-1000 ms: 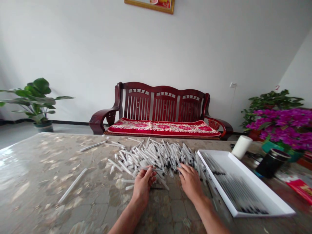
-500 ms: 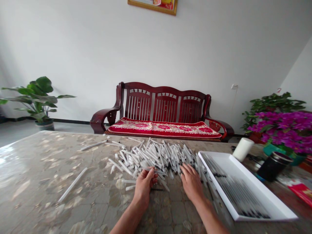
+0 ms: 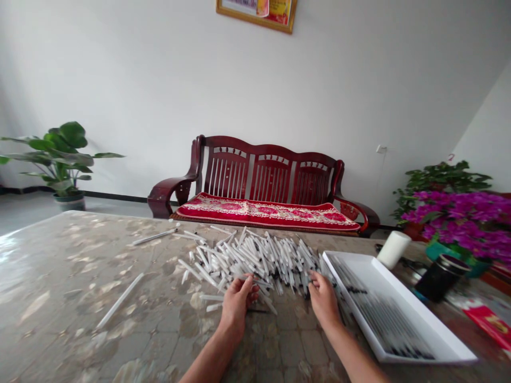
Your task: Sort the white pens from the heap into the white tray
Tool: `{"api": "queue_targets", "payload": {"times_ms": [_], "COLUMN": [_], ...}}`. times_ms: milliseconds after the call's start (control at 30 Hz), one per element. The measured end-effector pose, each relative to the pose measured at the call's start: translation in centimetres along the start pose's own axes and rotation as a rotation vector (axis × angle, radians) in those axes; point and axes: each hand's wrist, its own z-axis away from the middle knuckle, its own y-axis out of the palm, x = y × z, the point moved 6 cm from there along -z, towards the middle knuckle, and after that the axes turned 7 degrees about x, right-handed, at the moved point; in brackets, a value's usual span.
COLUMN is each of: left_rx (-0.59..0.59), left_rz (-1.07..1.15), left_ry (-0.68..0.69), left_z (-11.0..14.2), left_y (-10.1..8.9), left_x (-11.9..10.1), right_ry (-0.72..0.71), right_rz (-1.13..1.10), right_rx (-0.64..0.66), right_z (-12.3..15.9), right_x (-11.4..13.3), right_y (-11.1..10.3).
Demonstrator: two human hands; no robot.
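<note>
My left hand closes on a white tube at the near edge of the tube pile; my right hand sits bunched at the pile, its grip hard to tell, beside a white tray.

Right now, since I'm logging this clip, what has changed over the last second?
The right hand has moved rightward along the front of the pile of white tubes, toward the tray, its fingers drawn together; I can't tell whether they hold anything. The left hand, pile and tray look unchanged.
</note>
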Motion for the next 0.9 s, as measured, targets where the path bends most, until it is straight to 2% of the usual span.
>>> {"api": "queue_targets", "payload": {"times_ms": [100,200,433,600,733,900], "left_rx": [0.005,0.01,0.013,0.008,0.018,0.004], "left_rz": [-0.005,0.0,0.013,0.028,0.029,0.072], "left_ry": [0.005,0.002,-0.011,-0.02,-0.028,-0.04], "left_z": [0.0,-0.1,-0.2,0.0,-0.1,-0.4], "left_y": [0.0,0.0,0.1,0.2,0.2,0.0], "left_x": [0.0,0.1,0.1,0.0,0.2,0.4], "right_ry": [0.015,-0.018,-0.024,-0.008,-0.093,-0.14], "right_rz": [0.109,0.214,0.383,0.492,0.605,0.503], "right_rx": [0.102,0.19,0.227,0.241,0.268,0.221], "right_z": [-1.0,-2.2,-4.7,-4.7,-4.1,-3.4], "right_x": [-0.5,0.1,2.3,3.4,5.0,6.3], "right_y": [0.0,-0.2,0.8,1.4,1.5,1.0]}}
